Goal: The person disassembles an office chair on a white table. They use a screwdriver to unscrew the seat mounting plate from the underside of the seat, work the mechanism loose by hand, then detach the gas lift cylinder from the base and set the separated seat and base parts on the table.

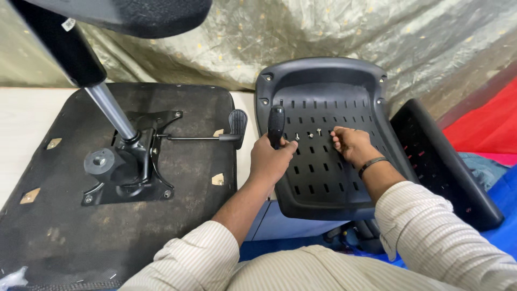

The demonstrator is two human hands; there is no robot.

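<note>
A black plastic chair shell (pixel 323 81) with rows of slots lies tilted in front of me. My left hand (pixel 271 159) grips the black handle of a screwdriver (pixel 276 123), held upright at the shell's left side. My right hand (pixel 350 144), with a dark band on the wrist, rests fingertips down on the slotted surface. Three small silver screws (pixel 309 134) stand in the shell between my two hands.
An upturned black chair seat (pixel 59 231) with a metal mechanism (pixel 129 167), gas cylinder (pixel 110 108) and lever (pixel 237 123) lies at left on a pale table (pixel 27 124). Another black slotted panel (pixel 441 161) leans at right. Shiny cloth hangs behind.
</note>
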